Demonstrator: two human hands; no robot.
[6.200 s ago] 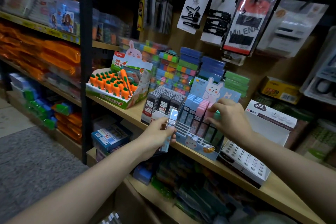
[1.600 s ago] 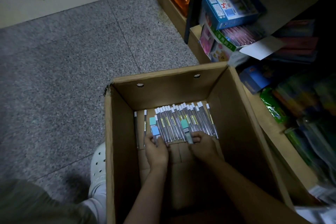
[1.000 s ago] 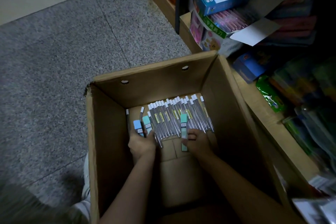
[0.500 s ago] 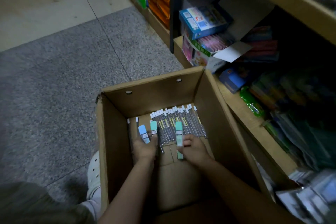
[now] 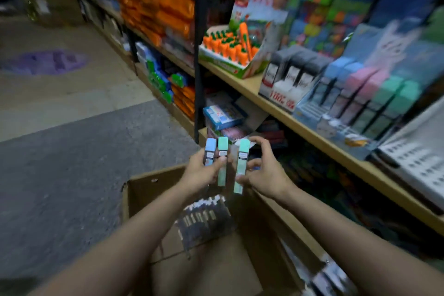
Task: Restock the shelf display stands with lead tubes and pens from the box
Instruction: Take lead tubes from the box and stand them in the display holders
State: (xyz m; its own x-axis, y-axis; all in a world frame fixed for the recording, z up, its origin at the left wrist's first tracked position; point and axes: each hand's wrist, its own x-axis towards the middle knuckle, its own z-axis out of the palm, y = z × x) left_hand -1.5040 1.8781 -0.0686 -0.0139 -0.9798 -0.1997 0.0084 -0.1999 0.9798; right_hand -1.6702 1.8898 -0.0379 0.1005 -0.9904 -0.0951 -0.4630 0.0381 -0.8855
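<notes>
We pinch two lead tubes [image 5: 216, 160] in our left hand [image 5: 200, 173] and one in our right hand [image 5: 262, 170], upright above the box [image 5: 149, 190], ready for the display stand [image 5: 355, 103] at two o'clock.

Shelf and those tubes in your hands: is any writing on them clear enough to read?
None can be read.
Lead tubes' labels: too small.
Red print on the white stand: blurred.
Carrot display box: blurred.
</notes>
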